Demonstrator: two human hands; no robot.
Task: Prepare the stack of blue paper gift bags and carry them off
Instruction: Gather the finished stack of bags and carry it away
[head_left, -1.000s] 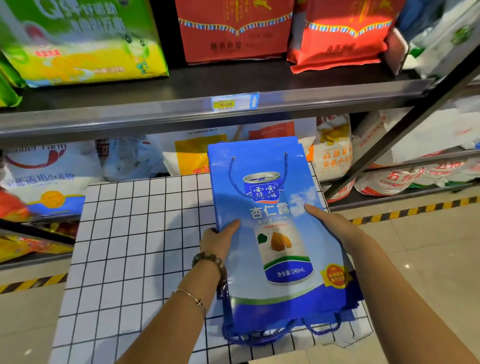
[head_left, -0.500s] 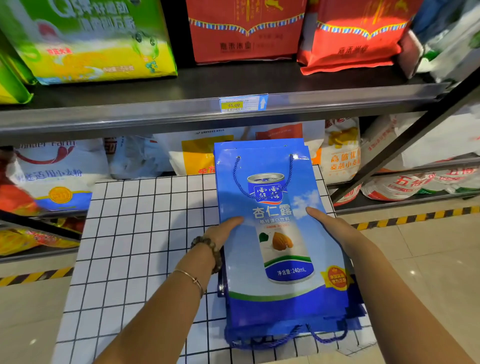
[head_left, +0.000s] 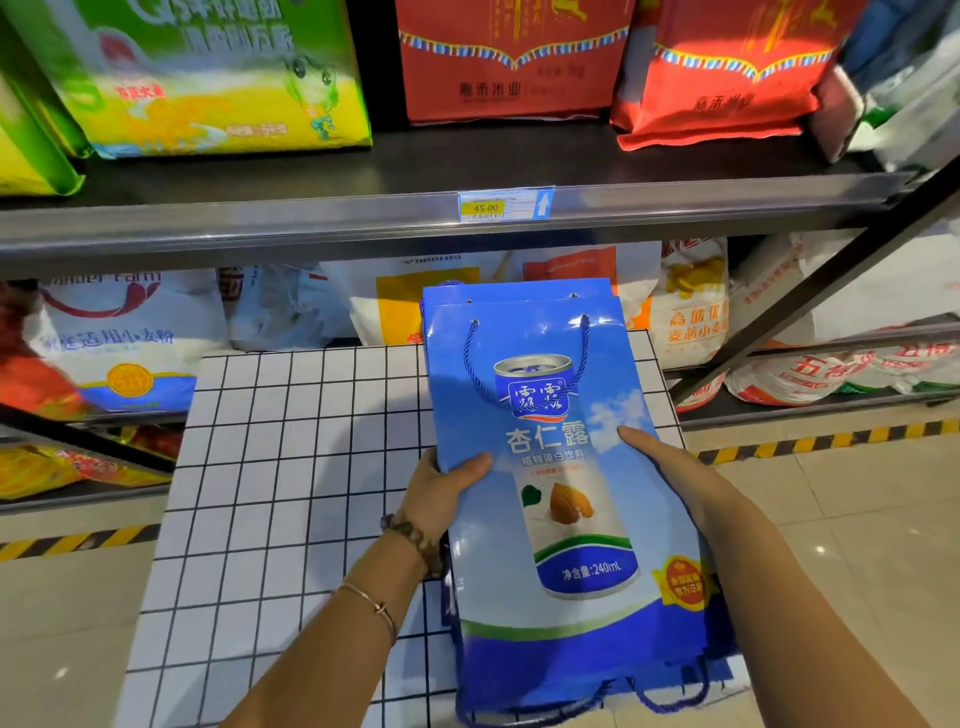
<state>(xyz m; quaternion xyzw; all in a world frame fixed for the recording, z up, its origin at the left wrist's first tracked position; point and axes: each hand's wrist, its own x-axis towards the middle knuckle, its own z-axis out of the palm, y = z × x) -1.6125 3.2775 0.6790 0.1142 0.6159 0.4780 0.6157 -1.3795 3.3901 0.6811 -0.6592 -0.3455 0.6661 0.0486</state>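
A stack of flat blue paper gift bags (head_left: 566, 525), printed with a drink can and fitted with blue rope handles, lies on the right half of a white grid-patterned table (head_left: 291, 467). My left hand (head_left: 441, 488) grips the stack's left edge, thumb on top and fingers underneath. On the opposite edge my right hand (head_left: 660, 462) holds the stack, thumb on the top bag. Lower bags stick out beyond the top one at the far end, and rope handles hang out at the near end.
A dark metal shelf (head_left: 363, 218) with a price tag (head_left: 504, 205) runs just behind the table, carrying green and red sacks (head_left: 727, 67). Flour sacks (head_left: 114, 343) fill the lower shelf. Tiled floor with a yellow-black stripe (head_left: 831, 441) lies to the right.
Both hands have kept their hold on the stack's sides. The top bag has slid a little toward me, so the far edge of the bags beneath shows.
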